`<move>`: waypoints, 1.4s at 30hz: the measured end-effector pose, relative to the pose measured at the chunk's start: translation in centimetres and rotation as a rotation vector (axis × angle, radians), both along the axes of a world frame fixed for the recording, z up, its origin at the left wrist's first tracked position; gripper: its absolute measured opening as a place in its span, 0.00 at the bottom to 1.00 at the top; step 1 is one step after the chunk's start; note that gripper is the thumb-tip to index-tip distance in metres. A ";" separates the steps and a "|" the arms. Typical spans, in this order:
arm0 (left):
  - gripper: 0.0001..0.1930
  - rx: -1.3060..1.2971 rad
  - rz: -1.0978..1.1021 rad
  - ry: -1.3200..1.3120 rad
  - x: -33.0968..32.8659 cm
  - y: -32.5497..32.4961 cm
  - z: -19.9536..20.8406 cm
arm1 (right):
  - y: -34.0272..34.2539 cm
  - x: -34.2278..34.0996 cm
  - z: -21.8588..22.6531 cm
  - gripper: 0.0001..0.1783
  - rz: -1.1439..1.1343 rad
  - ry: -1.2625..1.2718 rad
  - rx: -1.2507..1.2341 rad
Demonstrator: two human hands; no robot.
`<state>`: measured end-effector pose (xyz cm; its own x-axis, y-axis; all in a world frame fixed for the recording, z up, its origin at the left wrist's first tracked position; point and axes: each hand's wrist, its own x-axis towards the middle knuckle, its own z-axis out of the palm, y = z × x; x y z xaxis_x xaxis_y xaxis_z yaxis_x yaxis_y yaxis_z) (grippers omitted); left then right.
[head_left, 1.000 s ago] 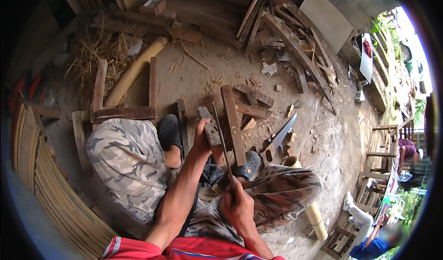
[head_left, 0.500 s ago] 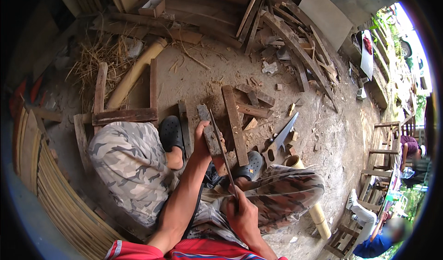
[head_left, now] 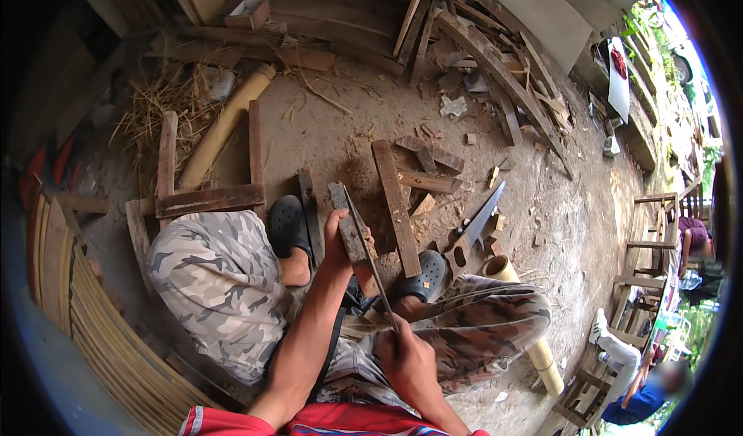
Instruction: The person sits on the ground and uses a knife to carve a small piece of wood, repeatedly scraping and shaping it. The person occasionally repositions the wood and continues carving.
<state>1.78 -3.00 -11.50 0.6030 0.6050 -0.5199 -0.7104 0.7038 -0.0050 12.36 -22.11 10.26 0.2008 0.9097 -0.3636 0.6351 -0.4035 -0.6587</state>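
Observation:
My left hand (head_left: 337, 242) is closed around a narrow, grey, weathered piece of wood (head_left: 354, 244), held tilted above the floor between my feet. In my right hand (head_left: 410, 365), closed near my lap, is a long, thin, dark blade (head_left: 378, 275), seen nearly edge-on. It runs up along the right side of the wood, close against it; whether it touches along its full length I cannot tell. My fist hides the blade's handle. The left fingertips show beyond the wood's right side.
A handsaw (head_left: 472, 239) lies right of my right clog (head_left: 422, 277). A plank (head_left: 395, 208) and offcuts lie ahead. A wooden frame (head_left: 209, 198) and bamboo pole (head_left: 226, 126) are at left, bamboo strips (head_left: 108, 335) nearer. Another bamboo (head_left: 546, 366) lies right; people sit beyond.
The view has shifted slightly. The blade's far end sits a little closer to the wood's far end, and both hands keep their holds.

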 end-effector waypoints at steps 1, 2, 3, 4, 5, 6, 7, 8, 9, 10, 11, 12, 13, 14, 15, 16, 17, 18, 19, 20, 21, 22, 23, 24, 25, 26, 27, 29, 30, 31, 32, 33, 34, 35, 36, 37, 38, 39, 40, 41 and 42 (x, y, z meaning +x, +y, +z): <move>0.21 0.004 -0.017 -0.056 -0.6 -0.6 -1.0 | 0.8 -0.3 -1.9 0.18 -0.003 0.013 -0.092; 0.22 0.019 -0.060 -0.057 -1.2 0.2 -2.3 | 0.1 -0.5 -3.7 0.16 -0.011 0.027 -0.006; 0.22 0.051 -0.042 -0.075 -0.6 1.7 -2.4 | 0.9 -0.3 -5.1 0.15 -0.015 0.030 0.121; 0.22 0.073 -0.023 -0.081 -0.3 2.7 -2.7 | 2.3 0.1 -4.9 0.15 0.009 0.012 0.104; 0.22 0.062 -0.013 -0.085 -0.4 2.0 -3.1 | 3.0 0.3 -4.1 0.16 0.023 -0.002 0.053; 0.22 0.081 -0.060 -0.130 -1.0 1.5 -3.5 | 3.2 0.2 -3.3 0.16 0.033 0.008 0.041; 0.22 0.019 0.006 -0.092 -0.8 1.9 -3.3 | 3.9 0.4 -2.6 0.16 0.035 0.015 0.052; 0.23 -0.044 0.072 -0.055 -0.3 2.1 -3.0 | 4.5 0.5 -1.9 0.16 0.037 0.024 0.062; 0.23 -0.107 0.140 -0.018 -0.1 2.4 -2.8 | 5.1 0.6 -1.6 0.16 0.040 0.032 0.072; 0.24 -0.002 0.064 -0.150 -0.8 2.7 -3.4 | 5.4 0.6 -1.7 0.19 0.035 0.047 0.105; 0.24 0.127 0.056 -0.236 -2.2 3.2 -5.0 | 6.0 0.3 -1.1 0.21 0.037 0.079 0.103; 0.25 0.257 0.051 -0.319 -4.0 3.9 -7.0 | 6.8 -0.1 0.0 0.22 0.044 0.112 0.100; 0.25 0.272 0.261 -0.033 -3.3 4.5 -5.3 | 7.3 0.3 0.1 0.23 0.017 0.127 0.088; 0.26 0.278 0.426 0.408 -3.2 5.1 -3.0 | 7.5 0.5 0.0 0.28 0.043 0.126 0.098; 0.27 0.208 0.492 0.830 -2.9 5.7 -0.8 | 7.8 0.7 -0.2 0.29 0.047 0.117 0.147; 0.31 0.301 0.536 1.285 -0.7 6.1 6.2 | 7.9 1.6 -0.9 0.30 0.014 0.091 0.183; 0.31 0.549 0.619 1.405 -0.6 6.8 11.3 | 8.1 1.6 -1.0 0.31 0.020 0.086 0.229; 0.31 0.800 0.706 1.517 -0.8 7.6 15.7 | 8.3 1.3 -1.0 0.31 0.036 0.070 0.227; 0.29 1.068 0.698 1.542 -1.1 8.3 20.1 | 8.7 0.9 -0.8 0.32 0.056 0.056 0.226; 0.28 1.339 0.674 1.546 -1.2 9.0 23.6 | 8.8 0.7 -0.6 0.32 0.071 0.038 0.222; 0.25 1.616 0.701 1.641 -0.8 9.9 26.0 | 8.8 0.6 -0.5 0.32 0.075 0.015 0.199; 0.29 1.849 0.615 1.739 -0.4 10.3 28.0 | 8.7 0.6 -0.6 0.32 0.083 -0.005 0.177; 0.30 1.980 0.528 1.801 0.0 9.9 28.4 | 8.8 0.4 -0.6 0.32 0.100 -0.022 0.158; 0.32 2.109 0.430 1.859 0.5 9.3 28.6 | 9.0 0.2 -0.6 0.33 0.107 -0.020 0.163; 0.33 2.241 0.323 1.892 1.2 9.1 28.6 | 8.9 0.3 -0.5 0.33 0.100 -0.027 0.161; 0.35 2.252 -0.115 1.879 1.1 10.1 24.0 | 8.6 -0.1 -0.5 0.33 0.102 -0.027 0.159; 0.37 2.189 -0.566 1.849 0.0 10.6 19.8 | 8.0 -1.0 -0.3 0.33 0.133 -0.013 0.124; 0.38 2.314 -0.254 1.798 1.5 11.2 22.6 | 8.9 -0.4 0.1 0.33 0.133 -0.045 0.097; 0.38 2.363 -0.146 1.778 2.2 11.6 24.9 | 9.4 -0.1 0.4 0.33 0.105 -0.031 0.119; 0.38 2.390 -0.059 1.764 2.4 11.3 27.2 | 9.6 0.2 0.4 0.32 0.107 -0.031 0.117; 0.37 2.396 0.047 1.708 2.4 10.9 29.3 | 9.7 0.6 0.3 0.32 0.109 -0.031 0.113; 0.37 2.395 -0.035 1.680 2.7 11.4 27.0 | 9.9 0.9 0.3 0.32 0.110 -0.032 0.110; 0.37 2.383 -0.115 1.688 2.0 12.2 23.2 | 10.6 0.8 0.9 0.32 0.140 -0.024 0.108; 0.37 2.372 -0.212 1.693 0.9 12.7 20.6 | 11.5 0.2 1.6 0.32 0.165 -0.007 0.103; 0.36 2.379 -0.525 1.726 0.3 12.9 19.0 | 10.8 -0.1 1.5 0.32 0.190 0.013 0.056; 0.36 2.377 -0.449 1.717 0.8 12.9 20.0 | 10.9 0.1 1.3 0.32 0.183 0.006 0.082; 0.37 2.382 -0.374 1.694 1.4 13.0 21.3 | 11.0 0.3 0.6 0.32 0.167 -0.003 0.107; 0.37 2.384 -0.300 1.672 2.0 13.1 22.7 | 11.3 0.4 0.3 0.32 0.153 -0.012 0.133; 0.37 2.375 -0.154 1.732 2.3 13.3 23.7 | 11.3 0.6 0.5 0.32 0.146 0.006 0.116; 0.37 2.239 -0.039 1.698 1.8 13.3 24.4 | 11.5 0.6 0.4 0.31 0.142 0.021 0.134; 0.37 2.102 0.070 1.657 1.0 13.2 25.0 | 11.7 0.5 0.3 0.31 0.139 0.035 0.152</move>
